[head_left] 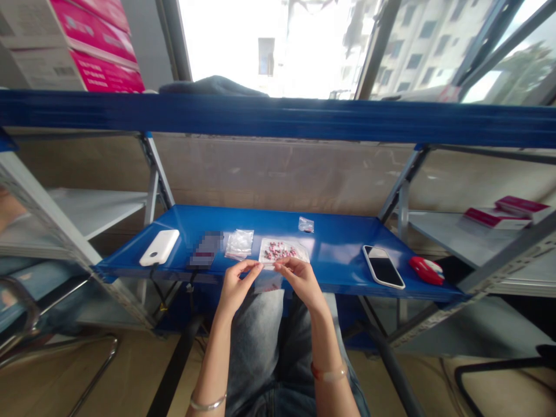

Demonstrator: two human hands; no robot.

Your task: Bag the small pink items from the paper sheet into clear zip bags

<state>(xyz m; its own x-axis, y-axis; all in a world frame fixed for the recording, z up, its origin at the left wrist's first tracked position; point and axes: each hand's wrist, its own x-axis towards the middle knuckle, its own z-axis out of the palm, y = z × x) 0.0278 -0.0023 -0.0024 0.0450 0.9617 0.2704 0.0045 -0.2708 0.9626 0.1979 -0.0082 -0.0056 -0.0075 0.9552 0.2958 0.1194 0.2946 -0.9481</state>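
Observation:
My left hand and my right hand pinch the top corners of a small clear plastic bag, which hangs between them at the table's front edge. A few small reddish bits show near its bottom. Just behind my fingers lies a white tray with many small dark red and pink pieces. To its left rests a stack of clear plastic bags. Farther back on the blue table is another small bag with something dark in it.
A white power bank with a cable and a blurred-out dark object lie at left. At right are a phone and a red-and-white object. A blue beam crosses above; metal legs flank the table.

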